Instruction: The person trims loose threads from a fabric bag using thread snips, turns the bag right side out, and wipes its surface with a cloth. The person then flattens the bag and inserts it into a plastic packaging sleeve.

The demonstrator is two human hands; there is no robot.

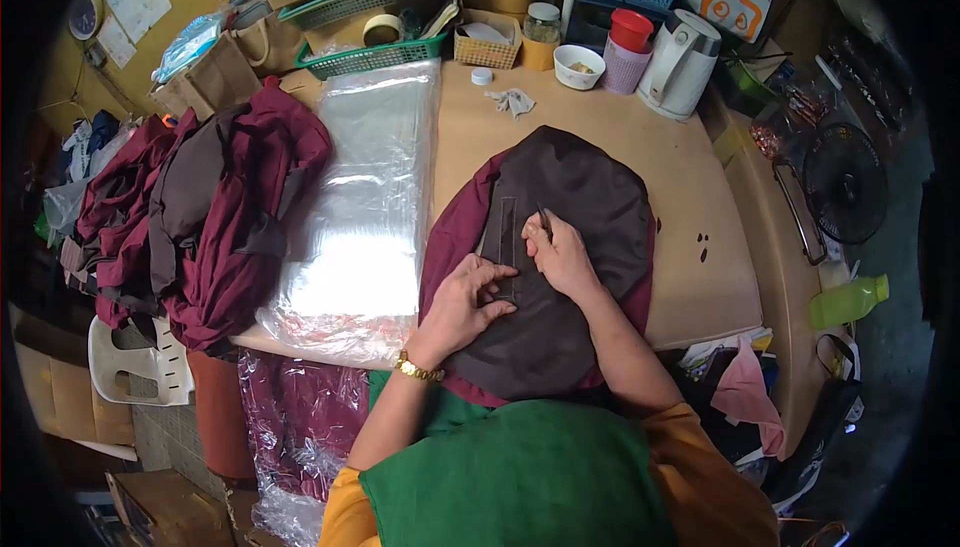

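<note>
A dark brown and maroon fabric item (570, 182) lies spread on the table in front of me, its dark brown face up. A long, narrow stitched strip (508, 232) runs down its left part. My left hand (466, 297), with a gold watch on the wrist, grips the cloth by the strip's lower end, fingers curled. To the right of the strip, my right hand (562, 259) is closed just above the cloth. A small dark tool (543, 218) pokes up from its fingers; most of it is hidden.
Clear plastic bags (365, 197) lie stacked left of the cloth, beside a pile of maroon and brown fabric items (225, 197). At the back stand a green basket (370, 59), a white bowl (578, 68) and an electric kettle (680, 67). A green bottle (848, 302) is at right.
</note>
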